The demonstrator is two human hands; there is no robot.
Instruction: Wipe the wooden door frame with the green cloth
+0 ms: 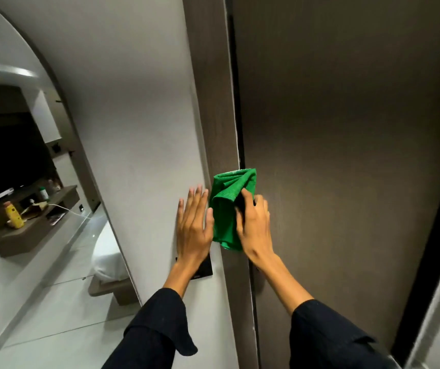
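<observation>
Both arms wear long, loose black sleeves: the left sleeve point(157, 326) has a wide, flared cuff, the right sleeve point(328, 339) ends mid-forearm. The hands are bare.

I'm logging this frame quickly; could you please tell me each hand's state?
Left hand: open, flat on the wall.
Right hand: closed on the green cloth.

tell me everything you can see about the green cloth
The bright green cloth looks like soft microfibre with a fine ribbed weave, bunched into loose folds rather than spread flat. The right hand grips it, fingers pressed into its middle, holding it against the brown wooden door frame at the seam with the dark door. Its lower end hangs free. The left hand lies flat on the white wall just beside it, thumb near its edge.
</observation>
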